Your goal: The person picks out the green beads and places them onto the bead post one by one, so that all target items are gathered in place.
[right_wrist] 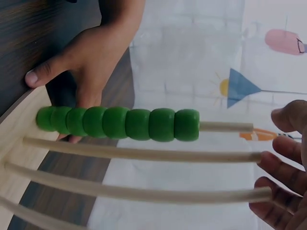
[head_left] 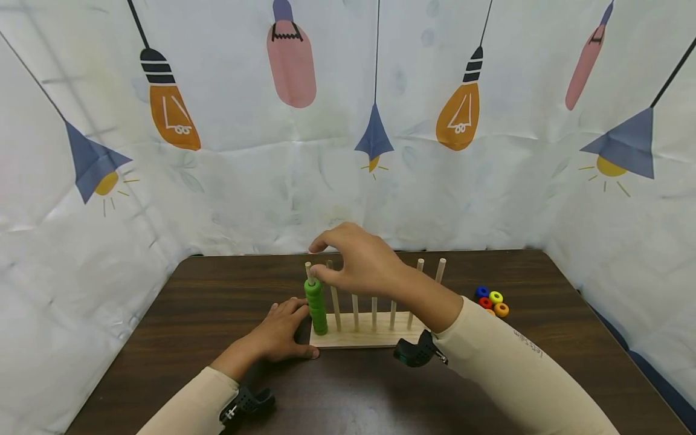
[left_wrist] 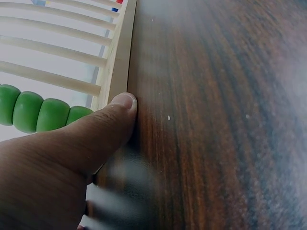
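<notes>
A wooden peg stand (head_left: 348,338) has a row of upright pegs on a pale base. Several green beads (head_left: 315,305) are stacked on its leftmost peg, whose bare tip (right_wrist: 230,127) sticks out above them. My left hand (head_left: 280,332) grips the left end of the base, its thumb (left_wrist: 122,103) along the front edge and its fingers round the far side. Above the stand is my right hand (head_left: 361,260), thumb and fingers apart with nothing between them, close to the tip of the beaded peg. In the right wrist view, its fingertips (right_wrist: 268,165) are near the peg ends.
To the right of the stand, a small cluster of loose beads (head_left: 496,297) in blue, yellow, red and orange lies on the dark wooden table (head_left: 554,338). A white curtain (head_left: 244,193) printed with lamps and bulbs hangs behind and at both sides.
</notes>
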A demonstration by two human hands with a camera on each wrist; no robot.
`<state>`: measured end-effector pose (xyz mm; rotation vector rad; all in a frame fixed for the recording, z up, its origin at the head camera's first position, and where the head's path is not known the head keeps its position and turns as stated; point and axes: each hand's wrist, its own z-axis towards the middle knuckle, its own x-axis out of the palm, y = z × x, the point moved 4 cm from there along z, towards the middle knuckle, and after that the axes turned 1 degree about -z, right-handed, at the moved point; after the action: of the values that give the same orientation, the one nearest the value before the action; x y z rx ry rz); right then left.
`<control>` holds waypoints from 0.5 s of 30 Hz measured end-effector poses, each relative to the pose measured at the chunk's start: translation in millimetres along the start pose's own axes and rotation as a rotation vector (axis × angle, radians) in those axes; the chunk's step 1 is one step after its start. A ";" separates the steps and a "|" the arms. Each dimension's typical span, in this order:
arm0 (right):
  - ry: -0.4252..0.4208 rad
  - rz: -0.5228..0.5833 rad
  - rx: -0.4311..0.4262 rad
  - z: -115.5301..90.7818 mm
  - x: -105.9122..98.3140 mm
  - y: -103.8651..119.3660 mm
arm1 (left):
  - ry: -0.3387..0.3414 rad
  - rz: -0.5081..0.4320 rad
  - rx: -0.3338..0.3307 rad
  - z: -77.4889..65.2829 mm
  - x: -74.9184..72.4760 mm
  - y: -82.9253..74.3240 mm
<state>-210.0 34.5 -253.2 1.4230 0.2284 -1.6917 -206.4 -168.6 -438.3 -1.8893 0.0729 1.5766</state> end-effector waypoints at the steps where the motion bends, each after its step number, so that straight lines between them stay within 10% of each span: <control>1: -0.008 -0.004 0.007 -2.6 -2.2 -1.1 | -0.003 0.003 0.001 0.0 0.1 0.1; 15: -0.175 -0.064 0.092 -67.5 -44.8 -56.1 | -0.002 0.050 0.021 -4.2 1.8 10.2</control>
<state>-204.9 132.8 -257.8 1.3364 0.1005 -1.8890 -206.8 -178.0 -444.3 -1.8830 0.1366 1.6043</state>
